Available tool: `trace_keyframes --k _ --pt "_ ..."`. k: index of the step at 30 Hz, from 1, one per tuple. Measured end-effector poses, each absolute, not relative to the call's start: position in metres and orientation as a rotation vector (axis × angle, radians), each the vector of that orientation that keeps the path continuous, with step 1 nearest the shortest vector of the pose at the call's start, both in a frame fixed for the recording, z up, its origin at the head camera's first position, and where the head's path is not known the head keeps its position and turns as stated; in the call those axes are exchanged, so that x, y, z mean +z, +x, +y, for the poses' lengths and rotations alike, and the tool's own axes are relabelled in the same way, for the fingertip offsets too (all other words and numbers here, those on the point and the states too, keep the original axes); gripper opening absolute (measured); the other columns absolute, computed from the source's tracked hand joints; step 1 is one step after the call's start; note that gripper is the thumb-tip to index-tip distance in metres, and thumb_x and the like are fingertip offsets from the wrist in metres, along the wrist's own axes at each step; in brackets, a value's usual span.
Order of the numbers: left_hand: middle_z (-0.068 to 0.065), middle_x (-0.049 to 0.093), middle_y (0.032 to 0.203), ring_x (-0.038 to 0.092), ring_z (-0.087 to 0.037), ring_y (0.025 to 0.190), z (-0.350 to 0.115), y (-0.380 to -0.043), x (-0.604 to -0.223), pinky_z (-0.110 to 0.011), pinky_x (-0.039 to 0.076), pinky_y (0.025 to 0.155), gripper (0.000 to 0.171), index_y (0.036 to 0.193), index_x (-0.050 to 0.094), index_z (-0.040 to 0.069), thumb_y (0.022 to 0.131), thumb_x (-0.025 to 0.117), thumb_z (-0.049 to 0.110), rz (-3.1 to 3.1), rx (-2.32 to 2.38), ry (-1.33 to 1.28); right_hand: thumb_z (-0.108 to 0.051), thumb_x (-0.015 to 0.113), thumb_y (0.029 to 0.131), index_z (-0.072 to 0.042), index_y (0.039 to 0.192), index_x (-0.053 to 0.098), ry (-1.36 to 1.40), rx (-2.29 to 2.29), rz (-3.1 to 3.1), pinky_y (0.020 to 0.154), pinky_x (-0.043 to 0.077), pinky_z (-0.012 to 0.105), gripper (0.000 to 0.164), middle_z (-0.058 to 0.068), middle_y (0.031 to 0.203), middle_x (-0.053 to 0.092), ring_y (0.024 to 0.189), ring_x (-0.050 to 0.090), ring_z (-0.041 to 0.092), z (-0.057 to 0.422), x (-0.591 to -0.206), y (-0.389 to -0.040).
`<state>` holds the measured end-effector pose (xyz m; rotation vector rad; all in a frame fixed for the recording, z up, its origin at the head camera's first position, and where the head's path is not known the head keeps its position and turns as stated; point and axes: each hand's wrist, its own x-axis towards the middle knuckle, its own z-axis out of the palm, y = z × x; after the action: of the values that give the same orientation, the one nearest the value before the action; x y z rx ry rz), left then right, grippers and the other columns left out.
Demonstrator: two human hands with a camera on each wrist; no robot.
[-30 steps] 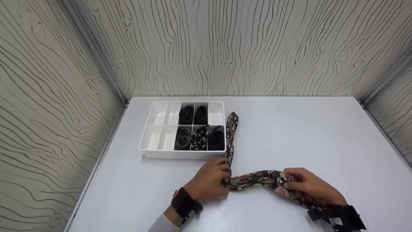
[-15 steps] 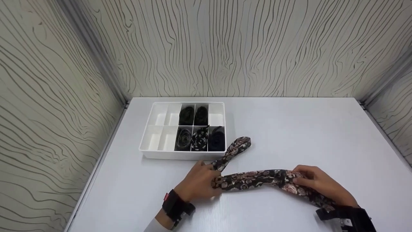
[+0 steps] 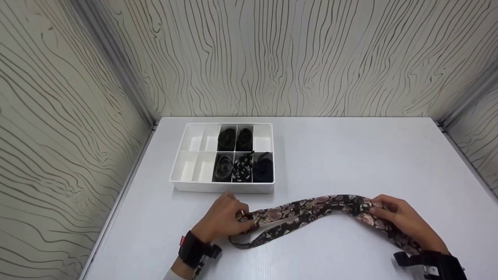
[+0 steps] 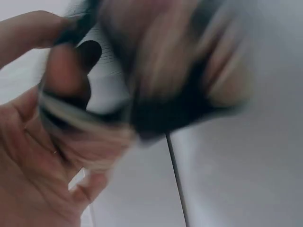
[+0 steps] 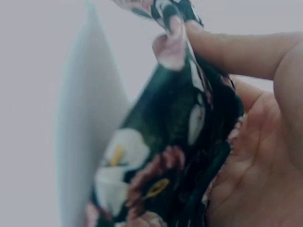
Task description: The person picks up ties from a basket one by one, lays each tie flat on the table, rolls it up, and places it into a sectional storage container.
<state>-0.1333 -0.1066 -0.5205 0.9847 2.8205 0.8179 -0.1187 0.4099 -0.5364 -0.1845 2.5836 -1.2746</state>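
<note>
A dark floral necktie (image 3: 311, 206) stretches between my two hands in front of the white box. My left hand (image 3: 223, 217) grips one end of it, and a loop of the tie hangs below those fingers. In the left wrist view the tie (image 4: 161, 71) is blurred, passing around the fingers. At the right, my right hand (image 3: 406, 223) pinches the tie between thumb and fingers. The right wrist view shows its floral cloth (image 5: 156, 142) draped down along the palm. Part of the tie's wide end is hidden behind the right wrist strap.
Behind the left hand stands a white divided box (image 3: 221, 187). Several rolled dark ties, such as the navy roll (image 3: 263, 169), sit in its compartments. Patterned wall panels (image 3: 295, 58) border the white table (image 3: 358, 155) at the back and sides.
My left hand has moved left, dragging the tie's narrow part away from beside the box; that part now lies doubled under the rest. My right hand has shifted slightly right, keeping its pinch.
</note>
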Motion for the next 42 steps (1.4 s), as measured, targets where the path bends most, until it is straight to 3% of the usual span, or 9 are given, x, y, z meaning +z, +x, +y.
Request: trace_keyframes --k 5,12,15,19,25,29,34,39,42 --pt "0.017 0.054 0.069 0.046 -0.003 0.062 -0.124 -0.134 -0.525 -0.022 0.038 0.058 0.012 0.097 0.075 0.023 0.087 0.079 0.029 2.697 0.981 0.769 -0.028 0.066 0.106 -0.006 0.123 0.069 -0.054 -1.192 2.658 0.078 0.048 0.024 0.028 -0.003 0.105 0.071 0.089 0.061 0.004 0.417 -0.537 -0.117" --pt "0.012 0.063 0.090 0.054 -0.007 0.087 -0.138 -0.133 -0.526 -0.029 0.047 0.083 0.006 0.091 0.077 0.023 0.085 0.078 0.020 2.714 1.056 0.754 -0.039 0.064 0.106 -0.008 0.128 0.068 0.059 -1.081 2.709 0.081 0.048 0.028 0.038 0.008 0.120 0.071 0.095 0.059 0.003 0.423 -0.538 -0.117" --pt "0.016 0.067 0.083 0.059 -0.003 0.077 -0.141 -0.133 -0.523 -0.027 0.051 0.075 0.004 0.090 0.075 0.026 0.092 0.078 0.024 2.665 1.154 0.701 -0.042 0.063 0.107 -0.007 0.130 0.067 0.073 -1.050 2.719 0.083 0.048 0.032 0.042 0.016 0.128 0.070 0.099 0.058 0.004 0.425 -0.538 -0.119" --pt "0.015 0.063 0.068 0.051 -0.001 0.058 -0.147 -0.134 -0.523 -0.024 0.044 0.059 0.008 0.096 0.077 0.024 0.092 0.080 0.029 2.725 1.112 0.614 -0.044 0.062 0.107 -0.006 0.131 0.067 0.099 -1.040 2.747 0.085 0.048 0.035 0.046 0.021 0.131 0.069 0.101 0.058 0.006 0.427 -0.539 -0.120" --pt "0.004 0.062 0.090 0.056 -0.013 0.086 -0.157 -0.131 -0.529 -0.027 0.048 0.073 0.022 0.101 0.077 0.018 0.086 0.085 0.032 2.669 0.998 0.618 -0.047 0.062 0.106 -0.004 0.131 0.065 0.126 -1.007 2.796 0.083 0.048 0.034 0.049 0.023 0.130 0.068 0.099 0.058 0.008 0.430 -0.540 -0.119" --pt "0.002 0.065 0.094 0.057 -0.013 0.085 -0.164 -0.131 -0.534 -0.028 0.049 0.074 0.010 0.100 0.073 0.014 0.091 0.078 0.013 2.652 1.005 0.586 -0.044 0.062 0.107 -0.004 0.136 0.062 0.112 -1.004 2.829 0.088 0.050 0.039 0.050 0.027 0.134 0.069 0.107 0.062 0.011 0.432 -0.541 -0.117" --pt "0.000 0.061 0.107 0.057 -0.013 0.094 -0.175 -0.132 -0.539 -0.028 0.053 0.080 0.024 0.100 0.066 0.013 0.092 0.065 -0.010 2.709 1.168 0.526 -0.033 0.064 0.107 -0.003 0.131 0.061 0.066 -0.973 2.949 0.086 0.051 0.030 0.038 0.024 0.126 0.071 0.103 0.056 -0.006 0.436 -0.544 -0.113" --pt "0.001 0.056 0.122 0.054 -0.021 0.115 -0.186 -0.127 -0.542 -0.040 0.051 0.101 0.008 0.097 0.074 0.018 0.091 0.079 0.015 2.645 1.214 0.565 -0.022 0.084 0.093 -0.004 0.117 0.066 -0.072 -0.988 3.040 0.079 0.046 0.016 0.036 0.017 0.115 0.072 0.096 0.048 -0.018 0.440 -0.547 -0.109" --pt "0.000 0.056 0.131 0.048 -0.027 0.128 -0.190 -0.123 -0.541 -0.051 0.045 0.111 0.031 0.103 0.077 0.022 0.078 0.091 0.035 2.591 1.175 0.550 -0.015 0.091 0.082 -0.005 0.112 0.071 -0.152 -0.944 3.083 0.085 0.041 0.014 0.037 0.017 0.114 0.072 0.104 0.046 -0.015 0.443 -0.549 -0.107"
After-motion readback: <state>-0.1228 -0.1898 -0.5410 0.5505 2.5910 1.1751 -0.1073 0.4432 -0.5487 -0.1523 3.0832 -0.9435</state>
